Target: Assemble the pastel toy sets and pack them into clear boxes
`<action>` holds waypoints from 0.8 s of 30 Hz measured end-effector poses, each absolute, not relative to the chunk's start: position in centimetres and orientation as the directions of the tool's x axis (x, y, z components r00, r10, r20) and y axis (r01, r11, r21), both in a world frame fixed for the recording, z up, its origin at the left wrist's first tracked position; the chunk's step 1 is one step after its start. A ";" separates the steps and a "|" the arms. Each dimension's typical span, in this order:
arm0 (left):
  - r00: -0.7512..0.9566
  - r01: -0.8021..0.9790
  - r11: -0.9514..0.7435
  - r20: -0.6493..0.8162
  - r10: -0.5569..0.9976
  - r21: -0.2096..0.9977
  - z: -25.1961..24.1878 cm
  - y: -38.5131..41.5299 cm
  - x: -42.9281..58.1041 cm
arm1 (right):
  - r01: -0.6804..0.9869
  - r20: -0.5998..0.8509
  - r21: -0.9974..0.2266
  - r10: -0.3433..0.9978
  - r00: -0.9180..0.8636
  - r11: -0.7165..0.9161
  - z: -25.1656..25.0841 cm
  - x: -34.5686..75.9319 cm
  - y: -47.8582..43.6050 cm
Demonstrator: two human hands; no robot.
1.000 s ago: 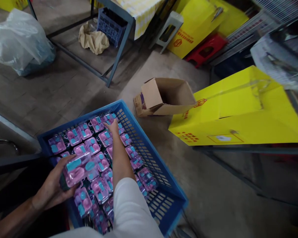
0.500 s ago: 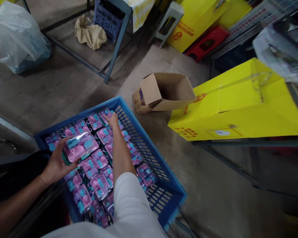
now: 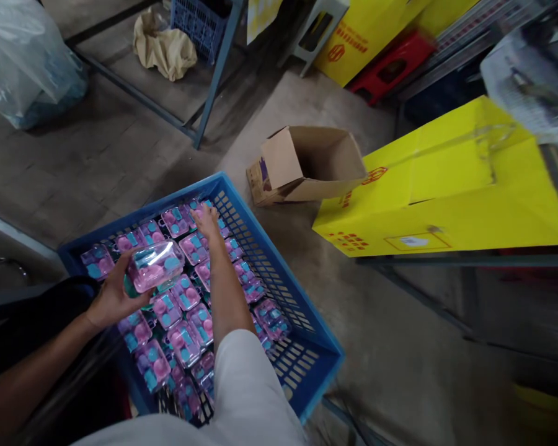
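The left hand (image 3: 109, 300) had lifted one gripped pack (image 3: 154, 266) higher above the crate (image 3: 279, 285); the right hand (image 3: 206, 222), fingers bent, stayed on a far pack (image 3: 194, 246).

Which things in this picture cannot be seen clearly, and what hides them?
- Head view: the packs under the right hand and forearm in the blue crate are covered.
- Left hand: its palm is hidden behind the clear pack.
- Clear pack contents: too small to name.
- Print on the yellow box: too small.
- Upper right corner: blurred.
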State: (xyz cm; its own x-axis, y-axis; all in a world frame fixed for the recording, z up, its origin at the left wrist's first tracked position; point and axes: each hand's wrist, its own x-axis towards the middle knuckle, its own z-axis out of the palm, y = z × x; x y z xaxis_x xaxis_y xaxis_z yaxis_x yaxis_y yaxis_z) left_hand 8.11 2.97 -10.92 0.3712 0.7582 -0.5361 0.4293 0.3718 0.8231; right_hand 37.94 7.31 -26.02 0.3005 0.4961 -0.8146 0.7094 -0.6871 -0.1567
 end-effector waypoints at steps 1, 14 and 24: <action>0.376 0.422 0.386 -0.546 0.749 0.820 -11.1 3.2 8.4 | 0.696 -0.810 -0.215 0.524 0.265 -0.685 -24.8 37.9 7.6; 0.485 0.281 0.414 -0.500 0.717 0.866 -13.8 4.2 12.2 | 0.462 -0.774 -0.633 0.529 -0.347 -0.622 -11.3 37.5 7.3; 0.579 0.277 0.269 -0.384 0.719 0.922 -14.6 3.4 15.5 | 0.583 -0.533 -0.327 0.654 0.537 -0.744 -17.2 45.7 6.2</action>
State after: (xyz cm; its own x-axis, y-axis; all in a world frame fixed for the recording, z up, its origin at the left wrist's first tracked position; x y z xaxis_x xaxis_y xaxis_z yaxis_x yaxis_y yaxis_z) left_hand 15.54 3.41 -14.56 0.5789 0.7195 -0.3837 0.2768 0.2692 0.9224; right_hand 45.72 6.20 -17.19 0.5369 0.6540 -0.5329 0.5826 -0.7443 -0.3265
